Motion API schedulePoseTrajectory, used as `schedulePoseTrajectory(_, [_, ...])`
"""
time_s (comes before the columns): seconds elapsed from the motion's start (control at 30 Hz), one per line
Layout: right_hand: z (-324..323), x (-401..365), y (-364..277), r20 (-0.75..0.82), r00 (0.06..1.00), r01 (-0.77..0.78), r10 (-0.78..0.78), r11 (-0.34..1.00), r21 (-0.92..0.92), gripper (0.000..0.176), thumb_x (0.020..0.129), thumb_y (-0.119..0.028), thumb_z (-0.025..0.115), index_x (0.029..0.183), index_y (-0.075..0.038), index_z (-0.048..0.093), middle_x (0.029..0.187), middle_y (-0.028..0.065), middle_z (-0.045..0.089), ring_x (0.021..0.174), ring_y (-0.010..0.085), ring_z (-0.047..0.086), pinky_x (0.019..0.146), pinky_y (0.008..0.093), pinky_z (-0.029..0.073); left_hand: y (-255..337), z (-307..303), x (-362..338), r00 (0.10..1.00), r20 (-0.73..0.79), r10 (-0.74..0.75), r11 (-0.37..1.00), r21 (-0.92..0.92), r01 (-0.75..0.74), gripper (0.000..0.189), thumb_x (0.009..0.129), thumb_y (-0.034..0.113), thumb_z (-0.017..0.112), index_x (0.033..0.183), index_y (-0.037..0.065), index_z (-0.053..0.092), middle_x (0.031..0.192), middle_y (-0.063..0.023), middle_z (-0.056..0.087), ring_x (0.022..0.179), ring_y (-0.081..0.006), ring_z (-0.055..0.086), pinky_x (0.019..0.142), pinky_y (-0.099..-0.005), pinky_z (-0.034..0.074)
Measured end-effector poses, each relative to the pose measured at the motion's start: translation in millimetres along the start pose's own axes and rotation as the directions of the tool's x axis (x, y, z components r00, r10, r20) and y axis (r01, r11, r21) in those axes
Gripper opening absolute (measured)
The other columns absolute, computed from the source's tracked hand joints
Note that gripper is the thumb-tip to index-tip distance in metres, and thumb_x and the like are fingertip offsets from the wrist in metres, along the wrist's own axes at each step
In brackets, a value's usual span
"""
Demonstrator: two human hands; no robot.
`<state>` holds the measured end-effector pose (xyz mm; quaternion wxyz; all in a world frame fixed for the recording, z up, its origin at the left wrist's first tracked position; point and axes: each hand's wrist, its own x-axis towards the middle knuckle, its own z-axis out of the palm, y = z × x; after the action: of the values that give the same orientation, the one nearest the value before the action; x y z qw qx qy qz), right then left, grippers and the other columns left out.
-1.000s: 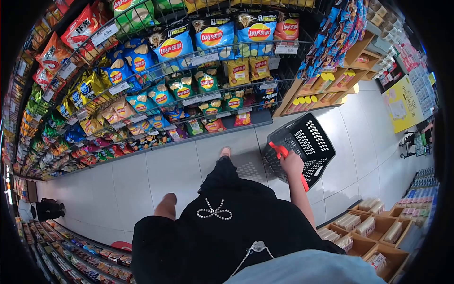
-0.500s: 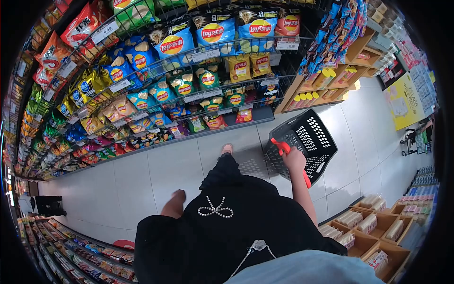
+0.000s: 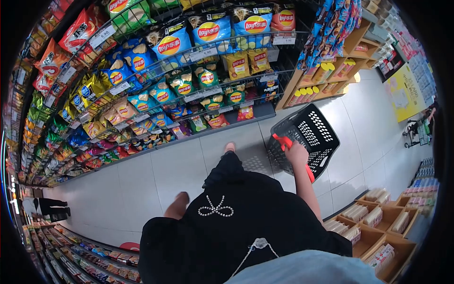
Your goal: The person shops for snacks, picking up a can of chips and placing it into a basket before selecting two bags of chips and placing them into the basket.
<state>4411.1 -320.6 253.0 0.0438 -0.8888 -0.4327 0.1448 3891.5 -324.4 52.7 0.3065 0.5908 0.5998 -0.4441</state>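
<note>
My right hand [image 3: 297, 154] is closed round the red handle [image 3: 283, 140] of a dark grey shopping basket [image 3: 309, 133] with perforated walls. The basket hangs at my right side, tilted in view, and no goods show inside it. On the other side of my body, my left hand [image 3: 178, 204] hangs low by the black top [image 3: 265, 213], touching no goods. It is blurred and its fingers are not distinct. One foot [image 3: 230, 146] shows ahead on the tiled floor [image 3: 184, 161].
Wire shelves of chip bags [image 3: 208, 33] run along the front and left. A wooden rack [image 3: 302, 90] with canisters stands at the shelf end. Wooden bins [image 3: 378, 222] of packaged goods are at lower right. Another person [image 3: 45, 206] stands far left; a cart [image 3: 418, 132] is far right.
The view has shifted slightly along the aisle. My right hand and the basket sit a little farther right in view. The distant person's legs have changed position.
</note>
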Motion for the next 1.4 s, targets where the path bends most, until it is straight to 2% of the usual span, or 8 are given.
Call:
schedulePoseTrajectory(0.13, [5.8, 1.6, 5.2, -0.065, 0.997, 0.052, -0.051, 0.999, 0.002, 0.031, 0.075, -0.034, 0.054, 0.078, -0.002, 0.056, 0.071, 0.0189, 0.061, 0.069, 0.0348, 0.061, 0.064, 0.0422, 0.049, -22.9, -11.4, 8.5, 0.989, -0.074, -0.128, 0.991, 0.025, 0.13, 0.027, 0.075, 0.012, 0.057, 0.101, 0.01, 0.061, 0.11, -0.0093, 0.057, 0.104, -0.0233, 0.054, 0.082, -0.0342, 0.046])
schedulePoseTrajectory(0.53, [-8.3, -8.6, 7.4, -0.105, 0.988, 0.129, -0.117, 0.985, 0.113, 0.042, 0.069, -0.033, 0.065, 0.092, 0.0, 0.054, 0.092, 0.0239, 0.057, 0.088, 0.0311, 0.058, 0.074, 0.0404, 0.047, 53.0, 12.8, 48.0, 0.991, -0.002, 0.131, 0.991, 0.026, -0.131, 0.027, 0.075, 0.014, 0.057, 0.101, 0.01, 0.061, 0.11, -0.0089, 0.057, 0.103, -0.025, 0.054, 0.082, -0.0345, 0.047])
schedulePoseTrajectory(0.6, [-70.0, -9.4, 17.7, -0.393, 0.878, 0.367, -0.274, 0.912, 0.182, 0.052, 0.066, -0.031, 0.069, 0.104, 0.002, 0.052, 0.102, 0.0225, 0.054, 0.095, 0.0323, 0.054, 0.079, 0.0393, 0.045, 46.9, 3.5, 42.0, 0.992, -0.014, 0.122, 0.992, 0.026, -0.121, 0.026, 0.075, 0.014, 0.057, 0.101, 0.01, 0.061, 0.11, -0.009, 0.057, 0.103, -0.0251, 0.054, 0.082, -0.0346, 0.047])
schedulePoseTrajectory(0.67, [-188.3, -40.0, 24.0, -0.583, 0.799, 0.46, -0.147, 0.773, 0.436, 0.044, 0.071, -0.019, 0.066, 0.107, 0.002, 0.052, 0.1, 0.0141, 0.057, 0.09, 0.0254, 0.055, 0.079, 0.0322, 0.044, 45.9, -1.0, 37.7, 0.992, -0.018, 0.123, 0.992, 0.025, -0.123, 0.026, 0.075, 0.014, 0.057, 0.101, 0.01, 0.061, 0.11, -0.0091, 0.057, 0.103, -0.0252, 0.054, 0.082, -0.0347, 0.047])
schedulePoseTrajectory(0.73, [-275.8, -82.6, 33.7, -0.927, 0.34, 0.808, -0.161, 0.554, 0.201, 0.031, 0.079, -0.013, 0.055, 0.107, 0.0, 0.053, 0.098, 0.0109, 0.057, 0.091, 0.0193, 0.054, 0.081, 0.0292, 0.042, 55.7, -1.4, 37.2, 0.988, -0.016, 0.151, 0.988, 0.012, -0.151, 0.026, 0.075, 0.014, 0.057, 0.101, 0.01, 0.061, 0.11, -0.0092, 0.057, 0.103, -0.0253, 0.054, 0.082, -0.0347, 0.047])
schedulePoseTrajectory(0.87, [-349.7, -159.1, 2.0, -0.887, -0.228, 0.949, -0.401, 0.112, -0.294, 0.03, 0.079, -0.014, 0.054, 0.106, 0.0, 0.053, 0.099, 0.0109, 0.057, 0.091, 0.0195, 0.053, 0.082, 0.0302, 0.04, 72.0, 2.5, 47.3, 0.982, -0.013, 0.19, 0.981, -0.029, -0.19, 0.026, 0.075, 0.014, 0.057, 0.101, 0.01, 0.061, 0.11, -0.0094, 0.057, 0.103, -0.0255, 0.054, 0.082, -0.0349, 0.047])
schedulePoseTrajectory(1.0, [-357.0, -172.2, -41.2, -0.728, -0.268, 0.942, -0.632, -0.013, -0.335, 0.03, 0.079, -0.015, 0.054, 0.105, 0.0, 0.053, 0.099, 0.011, 0.056, 0.092, 0.0198, 0.053, 0.083, 0.0313, 0.038, 75.8, -5.5, 48.7, 0.978, -0.013, 0.206, 0.978, -0.037, -0.207, 0.026, 0.075, 0.014, 0.057, 0.1, 0.009, 0.061, 0.11, -0.0095, 0.057, 0.103, -0.0257, 0.054, 0.082, -0.0351, 0.047])
schedulePoseTrajectory(1.4, [-356.5, -177.3, -57.8, -0.684, -0.285, 0.938, -0.672, -0.048, -0.343, 0.03, 0.079, -0.017, 0.053, 0.104, 0.0, 0.053, 0.099, 0.011, 0.055, 0.094, 0.0205, 0.051, 0.086, 0.0344, 0.034, 69.9, -17.8, 43.5, 0.974, -0.023, 0.225, 0.972, -0.062, -0.226, 0.026, 0.074, 0.015, 0.058, 0.1, 0.009, 0.061, 0.11, -0.01, 0.057, 0.103, -0.0264, 0.054, 0.081, -0.0356, 0.047])
